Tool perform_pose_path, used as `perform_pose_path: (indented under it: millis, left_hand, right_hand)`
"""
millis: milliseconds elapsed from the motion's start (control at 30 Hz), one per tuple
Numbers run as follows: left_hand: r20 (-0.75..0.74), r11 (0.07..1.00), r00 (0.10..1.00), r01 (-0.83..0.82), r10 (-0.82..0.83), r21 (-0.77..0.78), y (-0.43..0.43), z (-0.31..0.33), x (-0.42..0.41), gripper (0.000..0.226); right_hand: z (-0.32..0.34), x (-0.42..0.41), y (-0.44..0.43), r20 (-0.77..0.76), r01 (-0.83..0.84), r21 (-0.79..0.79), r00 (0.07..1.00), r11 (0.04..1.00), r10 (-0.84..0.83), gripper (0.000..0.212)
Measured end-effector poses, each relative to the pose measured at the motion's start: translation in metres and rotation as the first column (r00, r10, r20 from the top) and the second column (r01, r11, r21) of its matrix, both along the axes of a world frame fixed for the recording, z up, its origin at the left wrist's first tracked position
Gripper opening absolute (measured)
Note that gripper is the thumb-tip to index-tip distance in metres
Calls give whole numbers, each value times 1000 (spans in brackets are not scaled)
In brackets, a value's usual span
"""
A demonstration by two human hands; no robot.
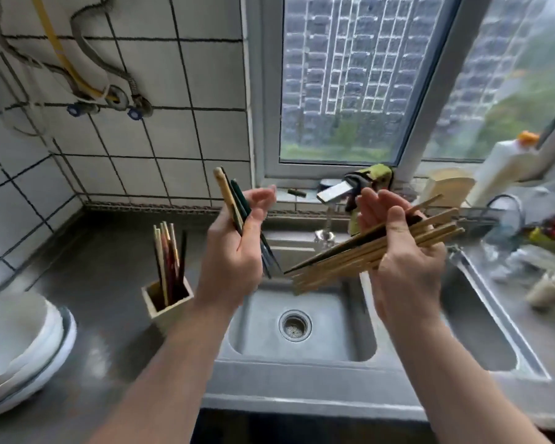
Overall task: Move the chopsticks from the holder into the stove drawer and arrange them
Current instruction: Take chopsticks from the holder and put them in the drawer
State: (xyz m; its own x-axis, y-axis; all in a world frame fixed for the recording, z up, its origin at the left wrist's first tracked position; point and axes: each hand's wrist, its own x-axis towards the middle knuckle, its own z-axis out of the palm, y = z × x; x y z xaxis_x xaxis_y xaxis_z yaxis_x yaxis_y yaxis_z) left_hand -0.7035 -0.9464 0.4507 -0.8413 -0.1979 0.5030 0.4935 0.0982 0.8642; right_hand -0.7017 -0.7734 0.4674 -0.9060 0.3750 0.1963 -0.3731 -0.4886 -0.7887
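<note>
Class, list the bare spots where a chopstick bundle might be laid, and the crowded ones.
Bare: the steel counter between tiled wall, chopstick holder and stacked dishes; also the sink basin around its drain. Crowded: the far right, around the white bottle.

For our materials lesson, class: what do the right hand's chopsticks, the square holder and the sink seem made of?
Chopsticks in the right hand: probably bamboo or wood, matt; pale tan, one dark. Holder: perhaps wood or bamboo, matt; pale, square, blur leaves plastic possible. Sink: stainless steel, brushed; grey with soft reflections.
</note>
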Motion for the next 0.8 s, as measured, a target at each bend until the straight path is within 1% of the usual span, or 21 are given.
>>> perform_pose_path:
  millis: [100,200,333,400,500,567,700,800]
  left_hand:
    - [45,988,987,153,-154,16,65,-15,24,25]
    - [116,953,949,300,-293,-49,132,-31,56,26]
    - [186,870,867,484,-463,-91,219,-56,105,26]
    - [220,822,818,561,-532,-97,263,-70,131,27]
    - [282,724,721,680,-633,-116,324,-88,170,27]
    - [321,647,650,751,-689,-134,361,-100,194,30]
    - [398,471,499,865,-770,-173,429,-121,242,28]
    - [424,343,392,920,-817,-189,477,-131,278,26]
  right_hand:
    - [-13,47,63,58,136,37,989,990,-138,24]
    - [-28,102,126,119,236,86,962,968,-245,24]
    - [-52,174,204,124,418,61,898,906,-422,27]
    - [-63,211,240,137,496,76,854,865,-502,26]
    - [-78,270,287,208,574,147,778,805,-593,23]
    - [-87,309,313,260,630,193,706,752,-659,22]
    - [-99,381,355,315,748,236,545,620,-777,21]
    - [-111,427,385,320,830,237,423,504,-848,21]
